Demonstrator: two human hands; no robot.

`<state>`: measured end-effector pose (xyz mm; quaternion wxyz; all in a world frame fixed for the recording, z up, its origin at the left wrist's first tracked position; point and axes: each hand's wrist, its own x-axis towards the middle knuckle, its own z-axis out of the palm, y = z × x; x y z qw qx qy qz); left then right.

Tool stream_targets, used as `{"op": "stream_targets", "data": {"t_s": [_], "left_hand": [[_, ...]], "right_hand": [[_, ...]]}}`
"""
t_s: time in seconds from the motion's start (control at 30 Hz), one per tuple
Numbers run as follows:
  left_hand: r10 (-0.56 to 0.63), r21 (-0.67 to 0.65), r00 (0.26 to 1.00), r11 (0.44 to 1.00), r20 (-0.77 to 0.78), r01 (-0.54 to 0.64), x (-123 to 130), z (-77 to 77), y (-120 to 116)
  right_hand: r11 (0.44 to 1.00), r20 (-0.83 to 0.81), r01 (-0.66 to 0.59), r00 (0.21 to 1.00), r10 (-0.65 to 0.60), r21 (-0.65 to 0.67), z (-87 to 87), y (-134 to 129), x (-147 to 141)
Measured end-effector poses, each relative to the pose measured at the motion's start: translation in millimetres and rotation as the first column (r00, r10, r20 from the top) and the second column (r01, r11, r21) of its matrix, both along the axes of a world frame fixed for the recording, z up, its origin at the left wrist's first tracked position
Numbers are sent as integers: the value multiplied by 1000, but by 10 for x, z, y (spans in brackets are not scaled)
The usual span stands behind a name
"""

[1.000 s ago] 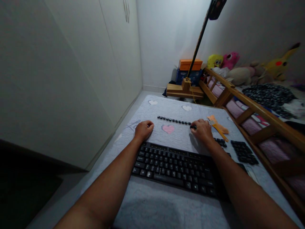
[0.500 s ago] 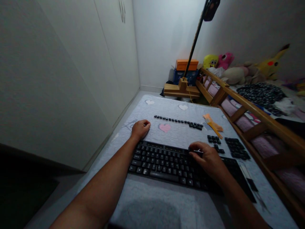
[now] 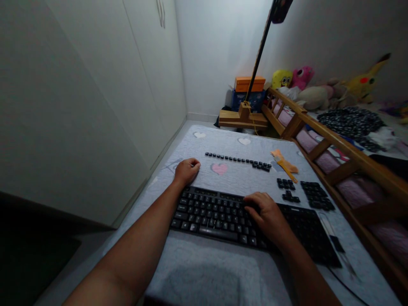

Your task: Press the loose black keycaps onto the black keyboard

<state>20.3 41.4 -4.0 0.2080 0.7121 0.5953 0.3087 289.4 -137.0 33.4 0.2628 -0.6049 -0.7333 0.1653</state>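
A black keyboard (image 3: 219, 233) lies on the pale patterned cloth (image 3: 191, 263), with keys on its left and middle part. Over its upper middle, my right hand (image 3: 263, 212) is curled, thumb and fingertips close together at the keys. Whatever lies between those fingertips is hidden. My left hand (image 3: 187, 171) rests closed on the cloth just beyond the keyboard's top left corner; I cannot make out anything inside it. Beyond the keyboard runs a row of loose black keycaps (image 3: 236, 159), with longer keycaps (image 3: 261, 168) at its right end.
More keycaps (image 3: 317, 195) lie in groups at the right. Near them are a yellow-handled brush (image 3: 287, 171) on an orange cloth (image 3: 291, 163) and a slim tool (image 3: 336, 244). A wooden rail (image 3: 338, 148) borders the right side; a wooden stand (image 3: 244, 117) is behind.
My right hand has shifted left along the keyboard's upper edge, uncovering more of its right part. My left hand stays in place. The view has tilted slightly.
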Motion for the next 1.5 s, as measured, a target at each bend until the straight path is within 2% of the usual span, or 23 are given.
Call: {"op": "stream_targets", "data": {"t_s": [1.5], "left_hand": [[-3, 5, 1000, 1000, -4, 3, 0, 4, -14]], "right_hand": [[1000, 59, -1, 998, 1, -2, -33, -11, -36]]}}
